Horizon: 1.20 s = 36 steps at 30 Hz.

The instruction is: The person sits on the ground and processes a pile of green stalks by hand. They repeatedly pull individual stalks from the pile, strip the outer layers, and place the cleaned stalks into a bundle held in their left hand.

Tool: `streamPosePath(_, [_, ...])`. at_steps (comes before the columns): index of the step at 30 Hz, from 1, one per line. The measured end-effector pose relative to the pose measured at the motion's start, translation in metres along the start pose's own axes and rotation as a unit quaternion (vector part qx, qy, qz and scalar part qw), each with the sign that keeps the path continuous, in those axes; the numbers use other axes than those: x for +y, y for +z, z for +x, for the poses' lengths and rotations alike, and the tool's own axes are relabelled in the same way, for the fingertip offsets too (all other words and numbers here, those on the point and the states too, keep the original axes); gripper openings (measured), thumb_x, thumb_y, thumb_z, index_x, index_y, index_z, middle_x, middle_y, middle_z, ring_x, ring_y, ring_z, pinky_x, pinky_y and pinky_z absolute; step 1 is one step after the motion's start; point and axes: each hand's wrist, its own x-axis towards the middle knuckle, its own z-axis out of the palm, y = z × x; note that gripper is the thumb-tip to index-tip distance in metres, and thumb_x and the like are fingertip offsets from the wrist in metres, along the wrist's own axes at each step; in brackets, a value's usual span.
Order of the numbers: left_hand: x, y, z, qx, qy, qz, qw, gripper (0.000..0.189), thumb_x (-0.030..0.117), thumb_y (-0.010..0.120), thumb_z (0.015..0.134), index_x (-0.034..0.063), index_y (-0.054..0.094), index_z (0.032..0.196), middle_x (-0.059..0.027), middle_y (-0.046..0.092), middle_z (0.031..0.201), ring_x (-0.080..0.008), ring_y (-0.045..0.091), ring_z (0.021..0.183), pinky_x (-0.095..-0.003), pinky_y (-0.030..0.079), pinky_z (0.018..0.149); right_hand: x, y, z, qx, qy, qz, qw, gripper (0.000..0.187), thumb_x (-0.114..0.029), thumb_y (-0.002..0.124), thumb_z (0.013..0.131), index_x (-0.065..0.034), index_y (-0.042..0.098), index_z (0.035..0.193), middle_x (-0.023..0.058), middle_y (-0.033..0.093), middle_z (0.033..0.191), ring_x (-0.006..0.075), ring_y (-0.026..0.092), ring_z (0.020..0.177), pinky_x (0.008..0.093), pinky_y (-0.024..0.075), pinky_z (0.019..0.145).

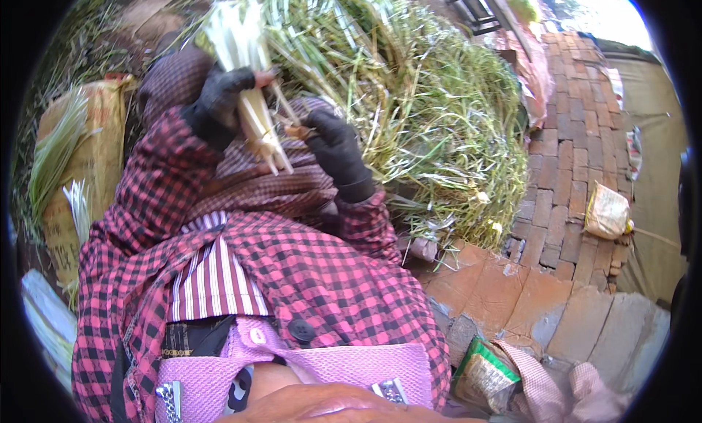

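Note:
My left hand (233, 91), in a black fingerless glove, grips a bundle of pale plant stalks (255, 118). White leafy ends fan out above the fist, and the cut-looking lower ends point down over my lap. Just right of the bundle, my right hand (332, 140), in a dark glove, has its fingers closed on a thin stalk (285, 105) with a dry brown sheath (299, 131) at its lower end. Blur hides the exact finger contact. Below both hands lies checked cloth (263, 187) across my lap.
A large heap of green and yellowing stalks (428, 105) rises ahead and to the right. At left, sorted stalks (57, 154) lie on a yellow woven sack (104, 132). Brick paving (565, 149) runs along the right, with a crumpled packet (607, 210) and a dark stool (477, 9).

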Motion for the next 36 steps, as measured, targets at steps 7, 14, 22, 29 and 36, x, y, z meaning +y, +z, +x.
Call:
streamPosePath(7, [0.000,0.003,-0.001,-0.018,-0.001,0.004,1.000,0.036,0.007,0.067,0.070,0.0034,0.057,0.105,-0.0048,0.060,0.085,-0.0173,0.056,0.077,-0.0311,0.046,0.070,-0.021,-0.024,-0.005,0.083,0.067,0.135,0.985,0.007,-0.005,0.062,0.082,0.0019,0.063,0.084,0.0046,0.061,0.080,0.0118,0.057,0.071,0.0247,0.0447,0.064])
streamPosePath(14, [-0.020,0.008,0.006,-0.103,-0.021,0.074,0.992,0.050,0.010,0.070,0.067,0.0032,0.051,0.112,-0.0076,0.061,0.089,-0.0175,0.058,0.076,-0.0292,0.048,0.068,-0.014,0.004,0.019,0.099,0.006,0.159,0.982,0.005,-0.001,0.062,0.079,0.0021,0.060,0.075,0.0048,0.056,0.067,0.0116,0.054,0.064,0.0254,0.0441,0.059])
streamPosePath(22, [-0.021,0.009,0.005,-0.089,0.004,0.077,0.993,0.036,0.006,0.071,0.068,0.0038,0.055,0.100,-0.0044,0.059,0.076,-0.0154,0.057,0.062,-0.0276,0.048,0.054,-0.017,0.007,0.021,0.126,-0.051,0.006,0.991,0.014,-0.008,0.070,0.068,-0.0011,0.057,0.068,0.0113,0.052,0.063,0.0254,0.052,0.058,0.0342,0.0390,0.053])
streamPosePath(29, [-0.016,0.015,-0.004,-0.071,-0.017,0.072,0.995,0.032,0.005,0.067,0.069,0.0006,0.055,0.098,-0.0066,0.058,0.076,-0.0175,0.059,0.064,-0.0271,0.049,0.057,-0.001,0.014,0.017,0.141,-0.045,0.124,0.981,0.010,-0.004,0.067,0.072,-0.0013,0.057,0.069,0.0065,0.056,0.065,0.0171,0.055,0.060,0.0291,0.0423,0.056])
streamPosePath(36, [-0.017,0.006,0.001,-0.059,-0.025,0.091,0.994,0.030,0.007,0.069,0.068,-0.0001,0.057,0.094,-0.0079,0.060,0.074,-0.0182,0.059,0.060,-0.0291,0.049,0.053,-0.012,0.012,0.014,0.125,-0.007,0.146,0.981,0.004,-0.003,0.058,0.085,0.0009,0.057,0.084,0.0038,0.060,0.077,0.0080,0.056,0.071,0.0222,0.0468,0.065])
